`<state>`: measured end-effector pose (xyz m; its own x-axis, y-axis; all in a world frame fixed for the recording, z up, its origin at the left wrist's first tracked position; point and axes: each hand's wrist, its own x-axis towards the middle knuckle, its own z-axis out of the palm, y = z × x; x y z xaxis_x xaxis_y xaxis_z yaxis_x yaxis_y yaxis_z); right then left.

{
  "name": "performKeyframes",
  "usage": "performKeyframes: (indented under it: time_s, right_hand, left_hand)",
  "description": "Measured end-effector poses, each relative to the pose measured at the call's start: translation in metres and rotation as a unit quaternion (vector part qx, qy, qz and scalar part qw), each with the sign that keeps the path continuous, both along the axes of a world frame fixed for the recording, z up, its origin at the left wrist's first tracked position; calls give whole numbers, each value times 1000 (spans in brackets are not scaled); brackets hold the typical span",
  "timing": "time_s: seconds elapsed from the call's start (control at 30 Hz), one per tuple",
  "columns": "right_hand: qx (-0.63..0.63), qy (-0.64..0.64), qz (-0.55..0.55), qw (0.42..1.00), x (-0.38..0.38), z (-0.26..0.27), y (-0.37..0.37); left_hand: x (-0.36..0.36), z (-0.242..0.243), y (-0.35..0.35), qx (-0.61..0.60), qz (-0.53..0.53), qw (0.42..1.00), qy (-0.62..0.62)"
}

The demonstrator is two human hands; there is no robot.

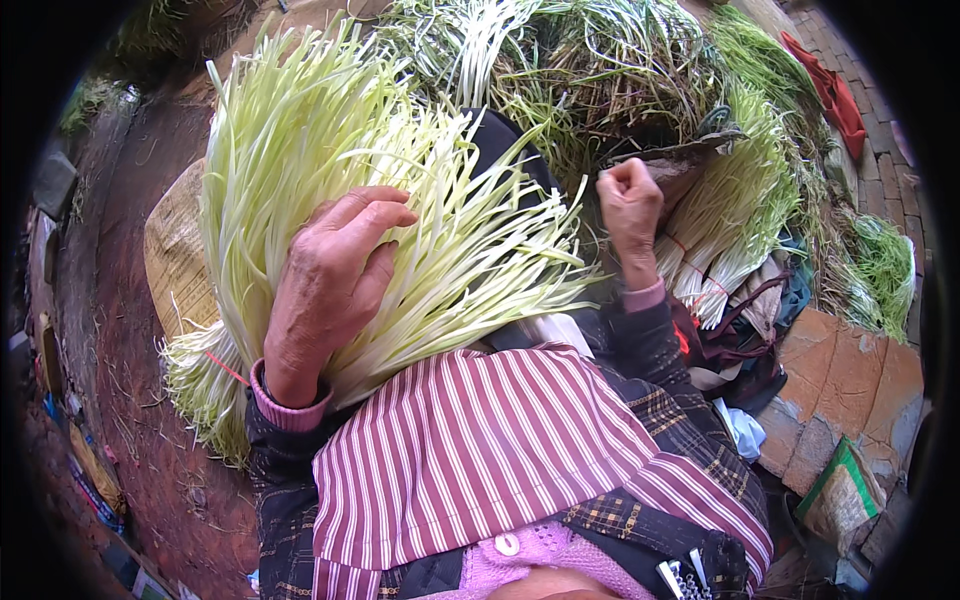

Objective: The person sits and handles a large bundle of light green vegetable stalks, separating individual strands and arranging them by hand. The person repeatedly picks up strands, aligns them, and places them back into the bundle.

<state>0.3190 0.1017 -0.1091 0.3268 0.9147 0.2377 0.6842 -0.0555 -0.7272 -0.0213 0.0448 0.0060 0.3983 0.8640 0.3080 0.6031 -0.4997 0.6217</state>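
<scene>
A big loose heap of pale yellow-green blanched chives (pixel 450 195) spreads across my lap. My left hand (pixel 337 277) lies over its near side, fingers loosely bent and thumb apart, gripping nothing that I can see. To the right of the leaf tips, my right hand (pixel 631 199) is raised in a fist; no object shows in it. At my left side lies a chive bundle (pixel 202 382) with a red tie. More tied chive bundles (pixel 720 232) rest beyond my right forearm, with red ties around their white stems.
Tangled, uncleaned plants with brown stalks (pixel 600 82) are piled ahead. A yellow woven sack (pixel 176 251) lies left on reddish ground (pixel 150 315). To the right are a red cloth (pixel 832 101), flattened cardboard (pixel 840 375) and a green-and-white sack (pixel 840 487). A striped apron (pixel 480 457) covers my lap.
</scene>
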Motion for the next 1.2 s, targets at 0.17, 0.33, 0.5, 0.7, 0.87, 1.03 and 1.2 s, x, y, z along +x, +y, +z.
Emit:
performKeyframes:
  time_s: [0.17,0.33,0.5,0.7,0.87,1.03,1.2]
  right_hand:
    - [-68,253,108,959,38,-14,-1]
    - [-58,172,193,964,2,6,2]
    - [-90,254,245,931,-18,35,-4]
    - [-66,182,288,938,-40,43,2]
    - [-47,208,300,930,-47,43,13]
    - [-12,108,323,940,-50,37,37]
    - [-34,-11,358,933,-59,32,38]
  left_hand:
    - [0,0,0,-12,-1,1000,0]
    - [3,-1,3,-10,-4,1000,7]
    - [3,0,4,-11,-1,1000,23]
    - [5,0,5,-15,-7,1000,19]
    - [4,0,3,-14,-6,1000,17]
    - [3,0,4,-13,-10,1000,13]
    - [2,0,3,-15,-6,1000,7]
